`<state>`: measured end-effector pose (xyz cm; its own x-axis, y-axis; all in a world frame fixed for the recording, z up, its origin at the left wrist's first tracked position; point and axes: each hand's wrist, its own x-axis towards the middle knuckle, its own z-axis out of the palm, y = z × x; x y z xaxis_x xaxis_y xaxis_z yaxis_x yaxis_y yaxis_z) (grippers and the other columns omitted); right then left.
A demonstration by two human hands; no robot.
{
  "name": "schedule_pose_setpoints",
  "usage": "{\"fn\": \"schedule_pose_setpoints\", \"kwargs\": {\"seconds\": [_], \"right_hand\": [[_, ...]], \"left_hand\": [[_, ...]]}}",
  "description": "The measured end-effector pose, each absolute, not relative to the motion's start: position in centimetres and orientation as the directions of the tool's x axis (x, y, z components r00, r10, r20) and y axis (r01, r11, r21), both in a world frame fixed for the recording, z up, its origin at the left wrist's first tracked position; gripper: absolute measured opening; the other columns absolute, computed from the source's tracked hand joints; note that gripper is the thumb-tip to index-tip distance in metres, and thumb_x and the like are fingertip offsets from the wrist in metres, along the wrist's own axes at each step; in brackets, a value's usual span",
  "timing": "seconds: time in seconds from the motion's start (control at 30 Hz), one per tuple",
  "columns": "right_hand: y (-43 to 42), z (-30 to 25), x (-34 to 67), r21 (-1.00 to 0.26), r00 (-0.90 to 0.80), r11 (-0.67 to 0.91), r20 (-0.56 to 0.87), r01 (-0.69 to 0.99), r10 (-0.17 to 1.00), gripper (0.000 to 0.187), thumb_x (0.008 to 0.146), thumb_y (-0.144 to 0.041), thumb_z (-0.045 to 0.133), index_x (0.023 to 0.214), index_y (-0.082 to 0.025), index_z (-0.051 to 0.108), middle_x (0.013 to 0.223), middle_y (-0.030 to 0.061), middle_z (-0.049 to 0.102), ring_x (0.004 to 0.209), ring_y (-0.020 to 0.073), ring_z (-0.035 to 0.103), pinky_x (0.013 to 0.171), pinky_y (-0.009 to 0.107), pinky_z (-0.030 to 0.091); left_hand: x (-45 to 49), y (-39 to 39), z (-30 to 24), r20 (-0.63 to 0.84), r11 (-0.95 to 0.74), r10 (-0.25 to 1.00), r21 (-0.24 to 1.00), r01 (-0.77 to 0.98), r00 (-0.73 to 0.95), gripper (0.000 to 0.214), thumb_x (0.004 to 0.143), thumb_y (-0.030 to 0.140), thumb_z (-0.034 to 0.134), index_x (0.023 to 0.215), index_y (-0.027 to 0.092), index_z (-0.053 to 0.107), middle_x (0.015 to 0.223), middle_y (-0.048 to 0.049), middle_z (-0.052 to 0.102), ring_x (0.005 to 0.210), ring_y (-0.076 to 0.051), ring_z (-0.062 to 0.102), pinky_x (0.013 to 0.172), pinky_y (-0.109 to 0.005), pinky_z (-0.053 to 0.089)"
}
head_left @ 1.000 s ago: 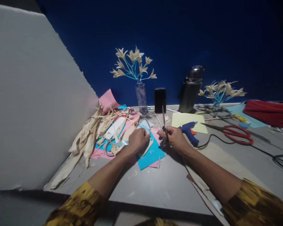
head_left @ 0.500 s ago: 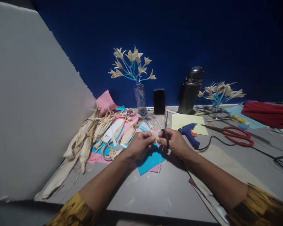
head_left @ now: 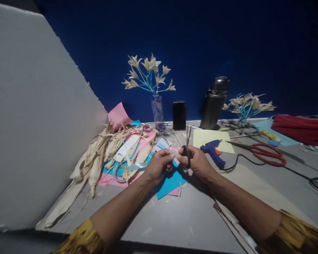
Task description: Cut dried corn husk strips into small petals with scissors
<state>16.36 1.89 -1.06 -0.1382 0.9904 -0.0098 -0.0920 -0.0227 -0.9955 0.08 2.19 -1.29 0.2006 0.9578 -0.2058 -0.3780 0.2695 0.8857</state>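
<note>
The small piece of pale husk (head_left: 175,154) is between the two hands, above the blue paper (head_left: 171,183) on the worktop (head_left: 159,222). Its long axis goes about from left to right, with the right end a little lower. It looks thin, flat and cream-coloured, but the fine details are too small to tell.

The left hand (head_left: 159,165) has a narrow grip: the thumb and finger pinch the left end of this piece. The right hand (head_left: 198,161) has its grip around the scissors (head_left: 188,141), and its fingertips are also at the right end of the husk.

The scissors point away from the person, almost upright in the view, towards the smartphone (head_left: 179,115). Their blades are slim, grey and slightly parted; the handles are black.
</note>
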Motion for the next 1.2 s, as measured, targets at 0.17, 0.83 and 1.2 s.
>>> {"fn": "schedule_pose_setpoints", "kwargs": {"seconds": [0.17,0.83,1.2], "right_hand": [[1.9,-0.8,16.3,-0.990,-0.009,-0.035,-0.034,-0.137,0.999,0.032,0.062,-0.033,0.078,0.082,-0.018,0.058,0.062,-0.0039,0.058,0.054,0.0135,0.054,0.055,0.027,0.043],[2.2,-0.4,16.9,-0.976,-0.195,-0.064,-0.023,-0.208,0.981,0.031,0.064,-0.031,0.079,0.084,-0.018,0.059,0.060,-0.0036,0.056,0.054,0.0130,0.048,0.054,0.026,0.037],[2.1,-0.1,17.1,-0.995,-0.160,0.004,0.020,-0.104,0.987,0.031,0.062,-0.031,0.081,0.080,-0.018,0.060,0.063,-0.0043,0.055,0.057,0.0116,0.045,0.056,0.026,0.035]], "left_hand": [[0.3,1.8,-1.3,-0.190,0.266,0.956,0.883,-0.386,0.225,0.031,0.068,0.036,0.080,0.070,0.014,0.057,0.060,0.0031,0.053,0.044,-0.005,0.042,0.045,-0.020,0.031],[-0.4,1.4,-0.3,-0.117,0.328,0.863,0.870,-0.369,0.492,0.030,0.064,0.029,0.083,0.068,0.015,0.056,0.049,0.0072,0.041,0.045,-0.006,0.037,0.050,-0.023,0.031],[-0.4,1.8,-1.0,-0.131,0.258,0.922,0.910,-0.325,0.364,0.039,0.065,0.040,0.085,0.077,0.014,0.059,0.061,0.0014,0.055,0.051,-0.009,0.050,0.051,-0.022,0.036]]}}
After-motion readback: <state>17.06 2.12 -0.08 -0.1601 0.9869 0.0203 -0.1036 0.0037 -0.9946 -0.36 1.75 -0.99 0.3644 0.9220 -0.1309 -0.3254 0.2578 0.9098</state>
